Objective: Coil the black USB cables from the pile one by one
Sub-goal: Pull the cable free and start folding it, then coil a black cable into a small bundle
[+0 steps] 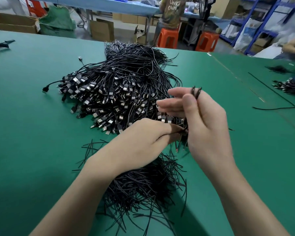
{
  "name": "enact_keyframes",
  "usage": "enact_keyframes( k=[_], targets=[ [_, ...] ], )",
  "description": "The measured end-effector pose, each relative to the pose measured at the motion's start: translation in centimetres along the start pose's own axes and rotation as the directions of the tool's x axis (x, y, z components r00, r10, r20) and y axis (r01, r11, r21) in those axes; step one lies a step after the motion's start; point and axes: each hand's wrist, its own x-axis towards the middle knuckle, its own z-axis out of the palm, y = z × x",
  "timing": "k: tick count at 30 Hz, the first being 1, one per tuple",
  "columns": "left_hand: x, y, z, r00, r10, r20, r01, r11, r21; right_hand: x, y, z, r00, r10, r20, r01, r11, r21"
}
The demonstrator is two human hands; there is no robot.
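A big pile of black USB cables lies on the green table, plugs facing me. My right hand is raised over the pile's near right edge with a looped black cable wound around it; the loops stick up between thumb and forefinger, the other fingers stretched leftward. My left hand pinches the lower end of that same cable just left of the right palm. The cable's lower part is hidden between the two hands.
A heap of short black ties lies under my forearms. More cable bundles sit at the far right by another person's arm. A single long cable runs across the right table. Orange stools and shelves stand beyond the table.
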Motion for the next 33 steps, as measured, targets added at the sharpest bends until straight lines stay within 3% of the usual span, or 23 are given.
enact_keyframes(
  k=[4,6,9,11,13,16,19,22,25,27,29,31,33],
  targets=[
    [-0.7,0.0,-2.1,0.988,0.047,-0.148,-0.038,0.997,0.061,-1.0,1.2,-0.3,0.994,-0.055,0.092,0.090,0.898,-0.431],
    [-1.0,0.0,-3.0,0.966,0.057,-0.253,-0.055,0.998,0.016,-1.5,1.5,-0.2,0.992,0.027,0.124,0.036,0.874,-0.485],
    [-1.0,-0.5,-3.5,0.924,0.022,-0.381,-0.058,0.995,-0.084,-2.3,1.4,0.0,0.920,0.283,0.270,-0.276,0.959,-0.064],
    [-0.8,-0.6,-2.8,0.916,-0.017,-0.401,-0.033,0.993,-0.116,-2.7,1.0,0.2,0.805,0.341,0.485,-0.492,0.841,0.225],
    [-0.4,-0.5,-1.7,0.909,-0.052,-0.413,-0.017,0.987,-0.160,-2.7,0.6,0.4,0.765,0.275,0.583,-0.582,0.684,0.441],
    [0.0,-0.5,-0.2,0.932,-0.061,-0.358,0.007,0.989,-0.150,-1.8,0.1,0.1,0.874,0.245,0.420,-0.478,0.589,0.651],
    [0.1,-0.2,0.9,0.986,-0.071,-0.150,0.057,0.994,-0.097,-0.4,-0.2,-0.3,0.944,0.289,0.162,-0.318,0.650,0.690],
    [0.1,0.7,1.2,0.996,-0.039,-0.085,0.035,0.998,-0.049,0.2,-0.3,-0.4,0.974,0.225,0.030,-0.211,0.850,0.483],
    [-0.1,0.7,0.4,0.996,-0.075,-0.038,0.076,0.997,0.029,-0.1,0.1,-0.2,0.997,0.057,-0.054,-0.057,0.998,0.005],
    [-0.3,0.3,-0.4,0.995,-0.084,-0.053,0.089,0.990,0.113,-0.5,0.6,-0.2,0.999,-0.019,-0.033,0.006,0.935,-0.355],
    [-0.5,0.0,-1.3,0.993,-0.091,-0.081,0.105,0.974,0.199,-0.9,0.9,-0.1,0.997,0.034,0.069,0.015,0.791,-0.611],
    [-0.8,-0.2,-2.1,0.986,-0.133,-0.099,0.152,0.964,0.219,-1.2,1.0,0.2,0.980,0.141,0.139,0.008,0.670,-0.743],
    [-1.0,-0.4,-2.6,0.979,-0.162,-0.127,0.179,0.974,0.137,-1.5,1.3,0.6,0.966,0.200,0.164,-0.003,0.644,-0.765]
  ],
)
